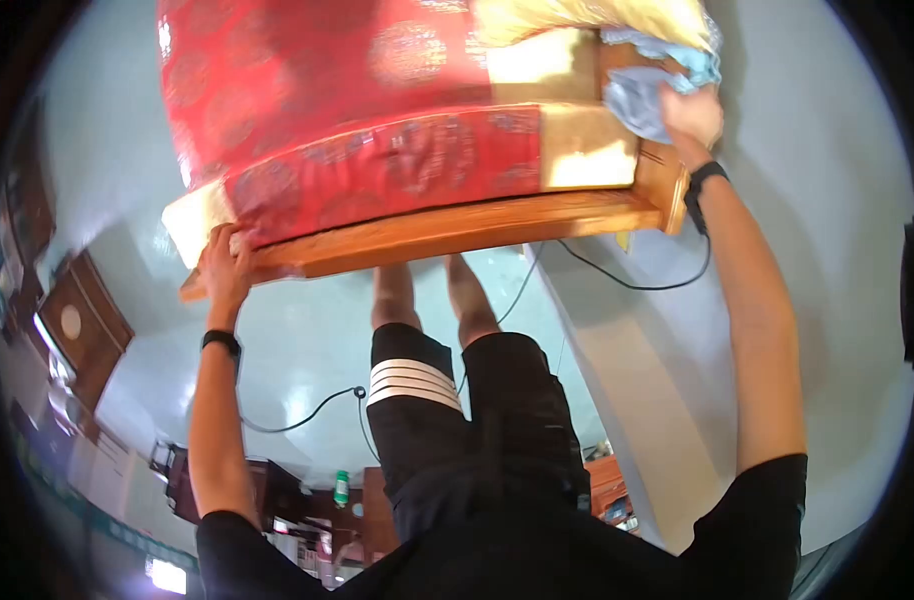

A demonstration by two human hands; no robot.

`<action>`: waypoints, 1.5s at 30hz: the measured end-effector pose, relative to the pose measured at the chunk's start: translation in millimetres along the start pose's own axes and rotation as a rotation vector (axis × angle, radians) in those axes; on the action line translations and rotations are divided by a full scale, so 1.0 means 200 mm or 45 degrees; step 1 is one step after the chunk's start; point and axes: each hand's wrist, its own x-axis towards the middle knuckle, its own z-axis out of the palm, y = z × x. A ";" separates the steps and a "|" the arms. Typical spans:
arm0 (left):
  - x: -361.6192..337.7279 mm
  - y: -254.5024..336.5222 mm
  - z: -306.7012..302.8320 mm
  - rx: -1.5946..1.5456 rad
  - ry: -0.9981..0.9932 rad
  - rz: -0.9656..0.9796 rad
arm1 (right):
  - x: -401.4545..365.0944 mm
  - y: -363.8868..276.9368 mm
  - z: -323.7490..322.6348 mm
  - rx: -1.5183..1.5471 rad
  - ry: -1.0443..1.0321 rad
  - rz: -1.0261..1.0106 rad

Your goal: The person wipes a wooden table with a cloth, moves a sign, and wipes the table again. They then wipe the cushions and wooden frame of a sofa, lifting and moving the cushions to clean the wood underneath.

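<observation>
A red and gold patterned mattress [397,165] lies on a wooden bed frame [437,229]. My left hand [225,262] is at the mattress's left front corner, beside the frame's edge, its fingers bent against the corner; whether they grip anything is hidden. At the right end, my right hand [694,115] holds a light blue-grey cloth [637,102], bunched beside the wooden headboard post. Just above it sit a yellow satin pillow [597,18] and more pale blue fabric [699,65].
Black cables run from both wrists, one [632,287] below the bed's right end, another [307,420] over the floor. Brown furniture [87,325] is at the left. A green bottle [341,488] stands at the bottom. A wall [827,200] borders the right side.
</observation>
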 end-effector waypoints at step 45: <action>-0.12 -0.23 0.21 -0.292 0.877 -0.013 | -1.44 -2.11 0.68 -0.545 -0.959 -1.175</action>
